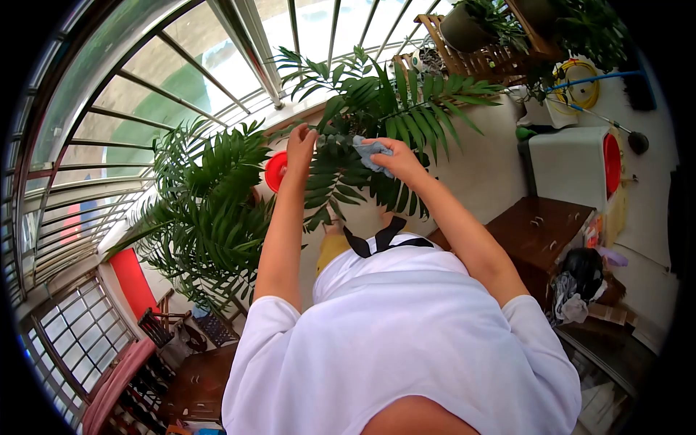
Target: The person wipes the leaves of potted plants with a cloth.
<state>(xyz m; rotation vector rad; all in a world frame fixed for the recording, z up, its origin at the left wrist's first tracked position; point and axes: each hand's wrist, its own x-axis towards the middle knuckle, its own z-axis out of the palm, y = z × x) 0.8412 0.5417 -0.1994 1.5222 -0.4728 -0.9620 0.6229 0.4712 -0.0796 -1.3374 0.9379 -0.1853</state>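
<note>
In the middle of the head view stands a potted palm point(337, 177) with long green fronds. My left hand point(300, 145) is closed at the left end of one frond, its fingertips pinched on a leaf. Bunched in my right hand point(400, 161) is a blue-grey cloth point(371, 154), which lies against the same frond from the right. The fronds partly hide what is under the cloth. A red round container point(275, 171) shows just left of my left forearm, partly covered by it.
Another leafy palm point(210, 196) fills the left side near the barred window point(145, 80). On the right stand a white bin-like appliance with a red opening point(573, 167) and a brown cabinet point(540, 225). A wooden plant stand point(464, 54) holds pots at the top.
</note>
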